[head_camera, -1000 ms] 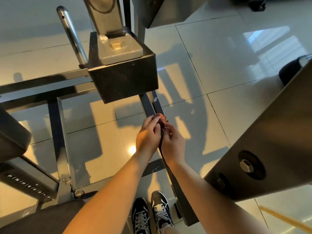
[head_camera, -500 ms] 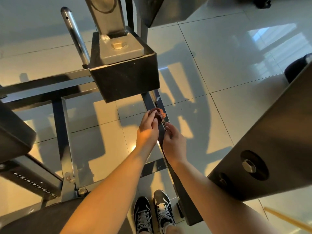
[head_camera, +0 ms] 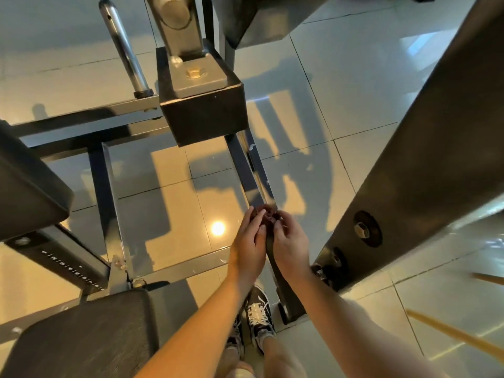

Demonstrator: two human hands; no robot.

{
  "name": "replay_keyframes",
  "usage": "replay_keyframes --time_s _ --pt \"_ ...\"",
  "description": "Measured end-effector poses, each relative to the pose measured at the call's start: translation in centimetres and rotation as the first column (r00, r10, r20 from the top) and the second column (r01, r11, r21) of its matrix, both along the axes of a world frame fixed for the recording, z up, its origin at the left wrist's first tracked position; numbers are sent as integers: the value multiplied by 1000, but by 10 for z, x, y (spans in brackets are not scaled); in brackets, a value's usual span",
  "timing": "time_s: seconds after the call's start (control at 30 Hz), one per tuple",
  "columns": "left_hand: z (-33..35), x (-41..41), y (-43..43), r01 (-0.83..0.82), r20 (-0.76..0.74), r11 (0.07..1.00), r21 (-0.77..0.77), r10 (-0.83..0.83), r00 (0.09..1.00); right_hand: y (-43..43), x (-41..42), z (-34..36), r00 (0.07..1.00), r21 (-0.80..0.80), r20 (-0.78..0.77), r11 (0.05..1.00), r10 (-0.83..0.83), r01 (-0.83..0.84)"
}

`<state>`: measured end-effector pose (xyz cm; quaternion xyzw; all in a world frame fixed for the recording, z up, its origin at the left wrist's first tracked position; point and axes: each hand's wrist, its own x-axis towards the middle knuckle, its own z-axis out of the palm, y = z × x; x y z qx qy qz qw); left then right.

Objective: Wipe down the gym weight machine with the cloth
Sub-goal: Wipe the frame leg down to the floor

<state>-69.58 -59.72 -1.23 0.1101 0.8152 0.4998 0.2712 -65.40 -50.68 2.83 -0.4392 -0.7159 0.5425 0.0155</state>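
A small dark reddish cloth [head_camera: 268, 215], bunched up, sits between my two hands over the shiny floor rail [head_camera: 256, 173] of the weight machine. My left hand [head_camera: 249, 242] and my right hand [head_camera: 290, 245] both pinch the cloth with their fingertips, close together. Most of the cloth is hidden by my fingers. The machine's black block with a grey bolted bracket [head_camera: 200, 105] stands just beyond the rail.
A chrome peg [head_camera: 124, 47] slants up at the back left. Black pads [head_camera: 81, 334] lie at the lower left and left edge. A wide steel arm with bolts [head_camera: 409, 173] crosses the right side. My shoes [head_camera: 257, 317] stand on the glossy tiled floor.
Both hands with the cloth have slid back along the rail toward me, and the view has tilted up slightly. The cloth looks more bunched between the fingertips.
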Motion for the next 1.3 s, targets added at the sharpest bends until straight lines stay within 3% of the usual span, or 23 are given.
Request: replay_keyframes --time_s 0.13,0.37,0.5,0.6,0.7,0.8,0.9,1.2,1.3 --pt "-5 -22 6 -16 7 999 -39 16 1000 -1 -1 2 999 -12 10 999 39 -39" --pt "26 30 -12 3 77 1000 -4 -3 997 -10 31 31 999 -27 -30 999 16 -16" --pt "63 40 -26 -27 141 1000 -5 27 990 -20 49 62 987 60 11 985 160 -160" --pt "97 49 -40 -138 248 988 66 117 962 -30 61 84 971 127 72 963 229 -237" --pt "122 59 -54 -276 361 957 84 229 904 -47 70 99 941 54 104 943 322 -329" --pt "138 76 -79 -390 439 916 97 312 843 -76 84 107 952 -167 -39 937 304 -307" --pt "129 102 -112 -425 460 901 84 343 819 -103 107 107 965 -285 -79 922 251 -264" --pt "77 158 -177 -504 512 860 78 399 760 -168 149 61 972 -192 -18 953 235 -234" --pt "51 167 -176 -528 511 845 87 417 751 -168 155 37 967 -237 -8 939 256 -250"
